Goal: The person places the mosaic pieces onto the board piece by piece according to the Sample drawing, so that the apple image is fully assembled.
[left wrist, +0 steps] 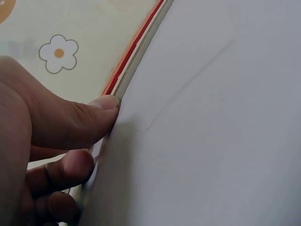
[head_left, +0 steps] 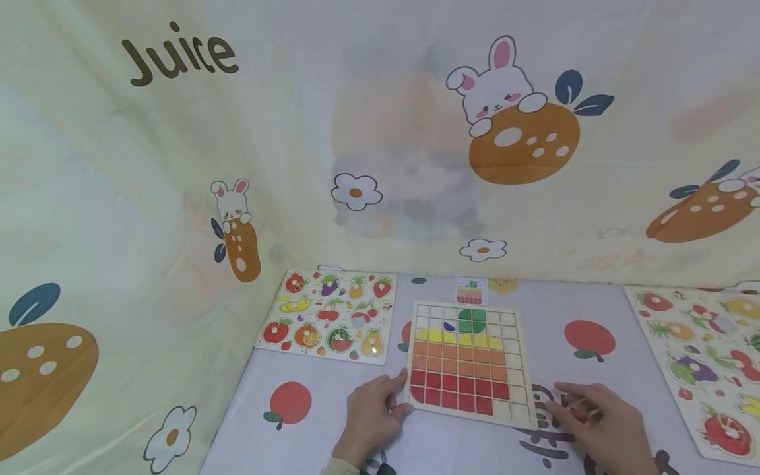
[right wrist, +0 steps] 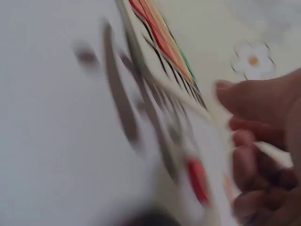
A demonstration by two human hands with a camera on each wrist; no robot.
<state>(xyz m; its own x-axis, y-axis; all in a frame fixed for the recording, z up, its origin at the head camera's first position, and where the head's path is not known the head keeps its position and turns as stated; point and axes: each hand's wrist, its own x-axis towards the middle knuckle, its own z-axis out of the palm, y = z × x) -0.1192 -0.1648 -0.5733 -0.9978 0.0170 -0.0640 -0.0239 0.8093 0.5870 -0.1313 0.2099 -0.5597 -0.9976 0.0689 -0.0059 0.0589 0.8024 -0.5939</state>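
A square wooden puzzle board [head_left: 519, 369] with a grid of cells lies on the table in the head view. Red pieces fill most of its near rows, with orange, yellow, green and a little blue beyond; bare cells show along the right and far sides. My left hand [head_left: 371, 412] holds the near left corner, thumb and forefinger on its edge. In the left wrist view the thumb [left wrist: 101, 106] rests against that edge. Just right of the board is my right hand [head_left: 605, 422], its fingers loosely bent, apart from the board and holding nothing visible; it is blurred in its wrist view.
A small card [head_left: 471, 290] with a colored block picture stands behind the board. At the left lies a fruit knob puzzle [head_left: 382, 310], and another fruit puzzle [head_left: 671, 369] is at the right. A printed cloth [head_left: 451, 448] covers the table; printed curtains [head_left: 404, 132] hang behind it.
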